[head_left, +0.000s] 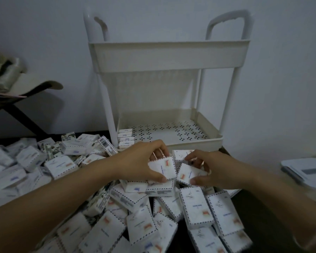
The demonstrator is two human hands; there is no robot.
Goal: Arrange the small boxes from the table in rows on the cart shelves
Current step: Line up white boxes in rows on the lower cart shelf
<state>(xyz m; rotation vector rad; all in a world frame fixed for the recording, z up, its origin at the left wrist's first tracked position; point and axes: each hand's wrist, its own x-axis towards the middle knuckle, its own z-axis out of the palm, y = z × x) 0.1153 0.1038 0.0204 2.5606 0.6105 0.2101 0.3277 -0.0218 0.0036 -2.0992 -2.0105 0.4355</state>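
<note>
Though each small box bears a dashed border, blue print and a red mark, the lettering is too blurred to read. Just in front of the cart (107,106), the left hand (144,159) curls thumb and fingers round one box (162,168). Beside it the right hand (213,168) pinches a second box (187,174), above the heap of boxes (197,205) on the table (259,216). The cart's lower shelf (171,132) holds a few stacked boxes (125,138) at its front left corner; the inside of its upper shelf (168,57) is hidden.

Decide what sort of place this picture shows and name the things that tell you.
Probably a dim room at home, used for sorting stock: a plain white wall, a cream plastic two-shelf cart, and a dark table heaped with small white cardboard boxes.
</note>
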